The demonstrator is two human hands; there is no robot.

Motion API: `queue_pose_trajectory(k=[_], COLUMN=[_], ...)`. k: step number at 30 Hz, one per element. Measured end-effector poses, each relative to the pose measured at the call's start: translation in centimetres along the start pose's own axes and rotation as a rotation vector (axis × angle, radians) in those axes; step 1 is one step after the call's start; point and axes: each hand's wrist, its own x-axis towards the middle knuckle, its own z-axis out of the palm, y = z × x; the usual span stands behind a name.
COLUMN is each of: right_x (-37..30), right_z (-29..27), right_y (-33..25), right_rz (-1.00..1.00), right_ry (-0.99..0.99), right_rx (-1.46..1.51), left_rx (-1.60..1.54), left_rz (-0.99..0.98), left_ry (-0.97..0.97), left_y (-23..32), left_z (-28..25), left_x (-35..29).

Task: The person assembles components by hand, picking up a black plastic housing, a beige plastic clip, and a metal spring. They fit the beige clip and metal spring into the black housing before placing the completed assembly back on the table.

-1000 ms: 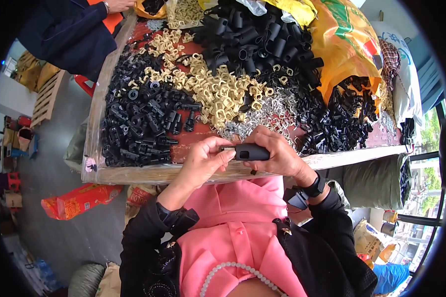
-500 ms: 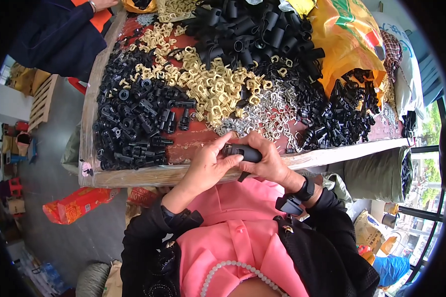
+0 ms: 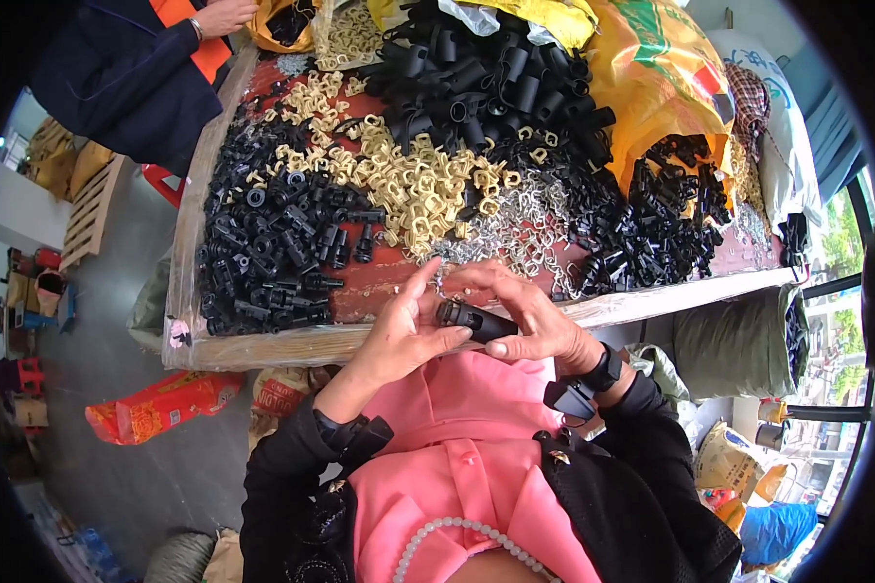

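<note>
Just over the table's near edge, a black cylindrical plastic part (image 3: 480, 322) with a cut-out in its side lies between my two hands. My left hand (image 3: 405, 325) grips its left end, the thumb along the near side and the index finger raised. On the right end my right hand (image 3: 533, 319) closes with thumb and curved fingers. A small shiny piece shows by the left fingertips, too small to name. Beyond the hands lie silver metal hooks (image 3: 515, 225), gold-coloured metal loops (image 3: 426, 189) and black plastic fittings (image 3: 277, 243).
Black tubes (image 3: 486, 78) are heaped at the back. An orange sack (image 3: 656, 87) spills small black parts (image 3: 642, 233) at the right. A wooden rim (image 3: 262, 352) borders the red tabletop (image 3: 369, 287). Across the far left corner, another person's hand (image 3: 226, 17) is near a bag.
My right fingers have loosened and spread a little, with the thumb now on the part's near side. The part tilts more, right end lower. The view has shifted slightly.
</note>
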Motion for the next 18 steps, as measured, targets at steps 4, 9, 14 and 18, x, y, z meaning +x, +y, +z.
queue_pose_trajectory(k=[4,9,14,18], right_x=[0.6,0.9,1.0,0.6], right_z=[0.3,0.5,0.2,0.4], right_y=[-0.5,0.7,1.6,1.9], right_rz=[0.091,0.167,0.18,0.209], right_ry=[-0.078,-0.076,-0.065,0.011], right_rx=[0.281,0.439,0.528,0.65], left_rx=[-0.093,-0.107,-0.147,-0.201], left_rz=[-0.004,-0.023,-0.081,-0.13], left_ry=[-0.005,-0.006,-0.004,0.013], left_y=[0.0,-0.4,-1.3,-1.3], left_z=[0.1,-0.3,-0.8,-0.3], left_x=[0.5,1.4,2.0,2.4])
